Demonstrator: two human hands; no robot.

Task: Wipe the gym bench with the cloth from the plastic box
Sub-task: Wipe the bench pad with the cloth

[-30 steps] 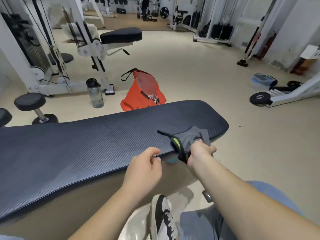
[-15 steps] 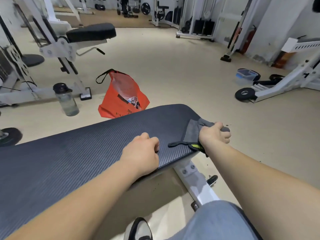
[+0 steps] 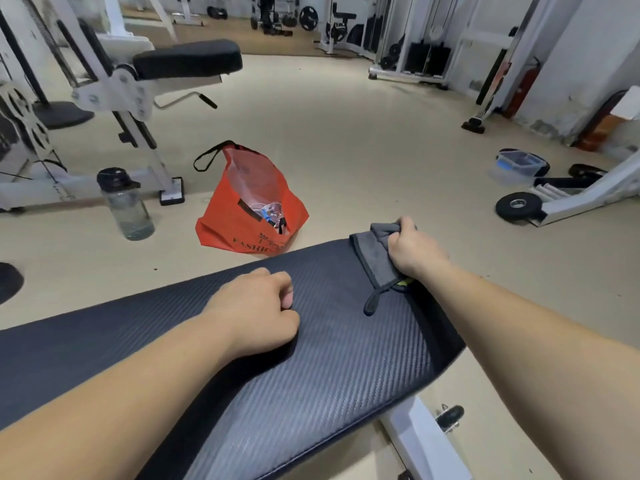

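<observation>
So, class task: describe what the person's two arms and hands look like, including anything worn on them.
Both forearms are bare to the frame edge: no sleeves, watch, bracelets or gloves show. The left hand and right hand carry no rings on the fingers that are visible. No markings or cables appear on either arm.

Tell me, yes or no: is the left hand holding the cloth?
No: the right hand grips the cloth; the left hand rests fisted on the bench.

both forearms are bare and reach forward from the bottom of the view. the left hand (image 3: 258,308) is closed in a loose fist, knuckles up, fingers curled under, and it rests down on its heel. the right hand (image 3: 410,249) is further forward and to the right, palm down, with fingers clenched around a grey cloth (image 3: 375,259).
</observation>
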